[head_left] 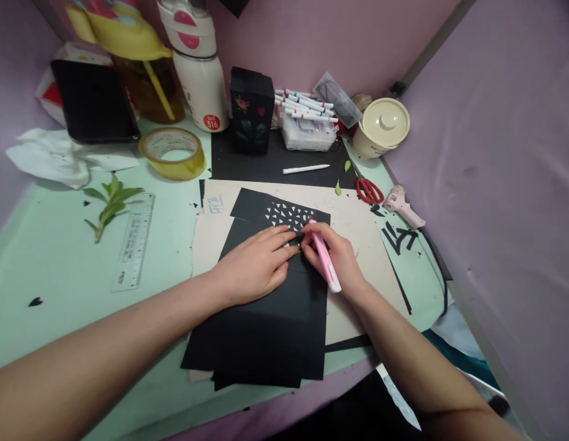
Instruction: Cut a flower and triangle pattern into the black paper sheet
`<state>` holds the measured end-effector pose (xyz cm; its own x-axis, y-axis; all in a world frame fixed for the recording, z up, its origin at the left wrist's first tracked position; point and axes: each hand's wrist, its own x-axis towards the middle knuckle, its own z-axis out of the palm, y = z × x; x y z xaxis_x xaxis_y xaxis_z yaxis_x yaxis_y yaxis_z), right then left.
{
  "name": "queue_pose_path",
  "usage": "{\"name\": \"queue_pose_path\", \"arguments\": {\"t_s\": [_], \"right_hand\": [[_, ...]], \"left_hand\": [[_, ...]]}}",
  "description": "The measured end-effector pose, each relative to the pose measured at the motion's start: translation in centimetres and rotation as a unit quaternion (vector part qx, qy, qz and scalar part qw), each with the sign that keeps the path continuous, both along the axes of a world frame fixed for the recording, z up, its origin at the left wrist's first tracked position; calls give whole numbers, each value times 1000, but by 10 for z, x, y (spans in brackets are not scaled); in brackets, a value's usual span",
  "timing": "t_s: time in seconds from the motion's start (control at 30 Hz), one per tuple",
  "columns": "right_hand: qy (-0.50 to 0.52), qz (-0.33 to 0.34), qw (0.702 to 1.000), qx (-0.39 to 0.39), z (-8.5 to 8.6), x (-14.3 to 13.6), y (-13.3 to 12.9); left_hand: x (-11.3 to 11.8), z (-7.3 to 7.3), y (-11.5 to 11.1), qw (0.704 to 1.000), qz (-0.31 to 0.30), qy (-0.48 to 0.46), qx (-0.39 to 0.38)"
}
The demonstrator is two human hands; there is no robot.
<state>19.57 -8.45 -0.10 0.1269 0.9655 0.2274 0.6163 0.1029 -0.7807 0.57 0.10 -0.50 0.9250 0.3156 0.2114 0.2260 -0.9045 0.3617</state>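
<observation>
Black paper (pixel 275 331) lies on a pale board (pixel 362 306); its upper part has rows of small triangular cutouts (pixel 284 214). My left hand (pixel 254 263) rests flat on the paper, fingers spread and pointing right, fingertips just below the cutouts. Pinched in my right hand (pixel 334 254) is a pink pen-shaped cutter (pixel 325 257), tilted, its upper end near the cutouts. The exact tip is hidden by my fingers. The fingertips of both hands are close together at a small dark strip.
A clear ruler (pixel 136 245), leafy sprig (pixel 112 205) and tape roll (pixel 174 153) are left. Behind stand a white bottle (pixel 201 92), black box (pixel 251 110) and markers (pixel 307 105). Red scissors (pixel 369 190), a lidded pot (pixel 380 128) and a glue gun (pixel 403 207) are right.
</observation>
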Motion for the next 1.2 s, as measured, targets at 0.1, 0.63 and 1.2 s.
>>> {"name": "queue_pose_path", "arguments": {"t_s": [0.1,0.63,1.2], "right_hand": [[18,2,1000,0,1,0,0],[53,17,998,-38,-1,7,-4],[124,-6,992,-14,3,9,-4]], "left_hand": [[0,0,0,1000,1,1,-5],[0,2,-1,1000,2,3,-14],[0,2,-1,1000,-3,-1,-4]]}}
